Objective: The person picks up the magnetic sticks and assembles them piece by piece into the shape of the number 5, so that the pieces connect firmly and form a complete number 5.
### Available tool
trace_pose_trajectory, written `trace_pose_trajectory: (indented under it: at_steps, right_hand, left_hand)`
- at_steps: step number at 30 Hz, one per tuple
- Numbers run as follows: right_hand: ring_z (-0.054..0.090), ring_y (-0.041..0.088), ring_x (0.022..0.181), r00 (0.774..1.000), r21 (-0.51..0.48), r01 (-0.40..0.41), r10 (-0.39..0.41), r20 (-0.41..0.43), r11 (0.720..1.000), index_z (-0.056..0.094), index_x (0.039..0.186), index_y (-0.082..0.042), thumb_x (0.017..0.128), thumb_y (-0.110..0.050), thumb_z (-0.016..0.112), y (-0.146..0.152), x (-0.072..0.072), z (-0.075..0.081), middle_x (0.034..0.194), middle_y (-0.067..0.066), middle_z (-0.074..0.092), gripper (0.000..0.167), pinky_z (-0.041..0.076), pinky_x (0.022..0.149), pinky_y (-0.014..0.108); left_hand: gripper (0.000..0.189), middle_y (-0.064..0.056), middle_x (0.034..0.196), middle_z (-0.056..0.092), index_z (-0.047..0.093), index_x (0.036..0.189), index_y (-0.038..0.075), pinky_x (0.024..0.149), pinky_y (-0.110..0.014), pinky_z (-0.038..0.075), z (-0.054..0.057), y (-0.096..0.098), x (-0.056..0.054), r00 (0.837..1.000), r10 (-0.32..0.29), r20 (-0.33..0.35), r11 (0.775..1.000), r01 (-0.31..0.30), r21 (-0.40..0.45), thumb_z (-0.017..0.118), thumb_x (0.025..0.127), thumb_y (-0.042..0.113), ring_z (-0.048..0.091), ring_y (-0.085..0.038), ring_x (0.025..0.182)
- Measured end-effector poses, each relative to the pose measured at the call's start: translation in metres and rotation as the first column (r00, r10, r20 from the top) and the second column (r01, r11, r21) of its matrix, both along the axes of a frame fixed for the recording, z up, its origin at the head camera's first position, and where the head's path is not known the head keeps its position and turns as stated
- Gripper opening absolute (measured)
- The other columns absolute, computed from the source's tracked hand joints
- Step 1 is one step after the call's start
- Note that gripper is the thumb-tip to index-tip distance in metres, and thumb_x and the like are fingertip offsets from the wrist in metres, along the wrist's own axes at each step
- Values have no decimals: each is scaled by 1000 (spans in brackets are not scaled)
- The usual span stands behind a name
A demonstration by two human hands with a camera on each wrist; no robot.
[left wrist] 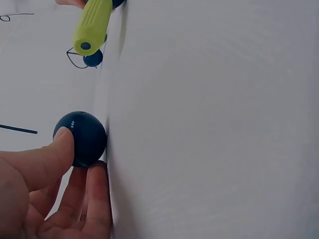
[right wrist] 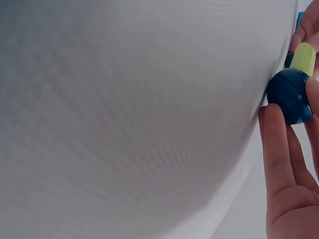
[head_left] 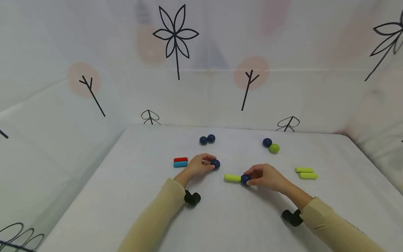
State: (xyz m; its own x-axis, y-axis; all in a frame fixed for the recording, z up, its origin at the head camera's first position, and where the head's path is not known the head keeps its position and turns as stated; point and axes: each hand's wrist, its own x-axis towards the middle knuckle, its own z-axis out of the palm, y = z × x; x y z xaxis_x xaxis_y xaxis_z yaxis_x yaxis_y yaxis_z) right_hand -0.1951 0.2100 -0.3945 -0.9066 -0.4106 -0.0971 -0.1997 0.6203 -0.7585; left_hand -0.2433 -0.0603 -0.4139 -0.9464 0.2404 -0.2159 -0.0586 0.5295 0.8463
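Observation:
My left hand pinches a dark blue ball between thumb and fingers, low over the white table. In the left wrist view this ball shows a smooth, glossy side. To its right, my right hand holds a second dark blue ball by thumb and fingertips. A ribbed yellow-green rod sticks out from that ball toward the left hand. In the left wrist view the free end of the rod has a small dark centre.
Red and light blue rods lie side by side left of the left hand. Two dark blue balls sit farther back. A dark blue ball and a green ball stand back right. Two yellow-green rods lie at right.

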Motion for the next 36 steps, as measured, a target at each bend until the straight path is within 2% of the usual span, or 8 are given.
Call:
trace_pose_trajectory:
  at_steps: [12, 24, 36]
  right_hand:
    - [59, 19, 86, 1000, -17, -9, 9, 7, 1000, 67, 105, -2, 78, -8, 73, 0, 1, -1, 96, 5, 66, 28, 50, 73, 32]
    - [60, 19, 87, 1000, -15, -6, 6, 10, 1000, 67, 106, -3, 78, -7, 73, 0, 1, -1, 97, 5, 66, 28, 51, 75, 34]
    - [59, 19, 84, 1000, -13, -15, 15, 15, 1000, 66, 105, -3, 78, -7, 72, -3, 1, 0, 96, 5, 65, 28, 51, 71, 32]
  left_hand:
    - [30, 1, 115, 58, 63, 116, 23, 92, -38, 43, -1, -4, 13, 996, -81, 29, 997, 81, 5, 68, 86, 19, 54, -19, 104]
    - [29, 4, 111, 58, 64, 112, 23, 89, -34, 46, 0, -2, 27, 986, -163, 43, 987, 163, 9, 69, 85, 14, 56, -15, 99]
    - [29, 2, 112, 58, 64, 114, 20, 89, -32, 46, 1, -1, 31, 984, -174, 34, 984, 172, 37, 68, 86, 12, 57, -15, 100]
